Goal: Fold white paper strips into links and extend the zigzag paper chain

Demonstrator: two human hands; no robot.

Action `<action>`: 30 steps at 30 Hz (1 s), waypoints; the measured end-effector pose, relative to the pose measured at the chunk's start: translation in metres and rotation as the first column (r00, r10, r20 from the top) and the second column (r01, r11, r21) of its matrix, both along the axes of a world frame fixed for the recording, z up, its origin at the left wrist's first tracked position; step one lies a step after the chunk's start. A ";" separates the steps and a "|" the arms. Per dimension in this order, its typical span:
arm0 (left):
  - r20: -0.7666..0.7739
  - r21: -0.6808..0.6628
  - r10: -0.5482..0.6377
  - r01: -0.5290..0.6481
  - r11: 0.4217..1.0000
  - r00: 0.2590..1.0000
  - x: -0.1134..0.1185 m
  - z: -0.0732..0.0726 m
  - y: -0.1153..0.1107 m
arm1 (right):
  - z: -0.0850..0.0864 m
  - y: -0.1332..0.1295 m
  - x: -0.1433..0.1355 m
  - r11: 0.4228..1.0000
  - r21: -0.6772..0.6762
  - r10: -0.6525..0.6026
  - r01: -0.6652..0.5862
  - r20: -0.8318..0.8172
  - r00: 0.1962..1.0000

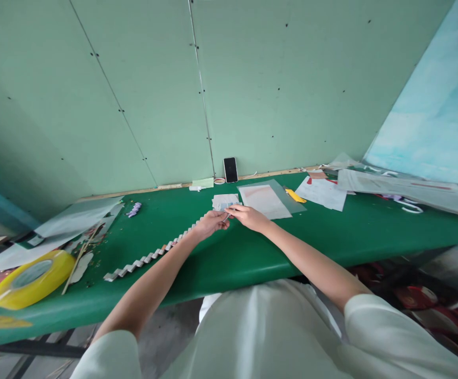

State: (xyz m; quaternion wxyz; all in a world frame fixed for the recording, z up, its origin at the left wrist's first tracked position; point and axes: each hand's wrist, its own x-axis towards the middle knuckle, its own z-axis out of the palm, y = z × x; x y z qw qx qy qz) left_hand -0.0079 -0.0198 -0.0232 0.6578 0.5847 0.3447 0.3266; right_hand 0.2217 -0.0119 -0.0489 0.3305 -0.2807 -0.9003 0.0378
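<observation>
A long zigzag chain of folded paper [146,259] lies slantwise over the green table and runs up to my left hand [212,224]. The fingers of that hand are closed on the chain's far end. My right hand [249,217] meets it there, its thumb and fingertips pinched together at the same spot. What the right fingers hold is too small to make out. Just beyond both hands lies a small pale paper piece with bluish print [223,200], partly covered by the fingers.
A white sheet [266,200] lies right of the hands, near a yellow cutter [295,196]. Against the wall leans a phone [230,170]. A big yellow tape roll [33,279] and thin sticks are at left. Papers [324,192] are spread at right; purple folded paper [134,209] is back left.
</observation>
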 end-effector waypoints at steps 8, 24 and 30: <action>-0.130 0.135 0.051 -0.034 0.990 0.990 0.003 -0.004 0.002 | 0.008 -0.007 -0.005 0.995 -0.098 0.029 -0.033 -0.044 0.999; -0.432 0.711 0.182 0.209 0.672 0.883 -0.005 0.009 -0.007 | 0.016 -0.003 -0.003 0.847 -0.519 -0.109 -0.119 -0.388 0.915; -0.444 0.721 0.212 0.207 0.661 0.871 -0.003 0.003 -0.004 | 0.016 -0.002 -0.003 0.800 -0.576 -0.115 -0.165 -0.418 0.901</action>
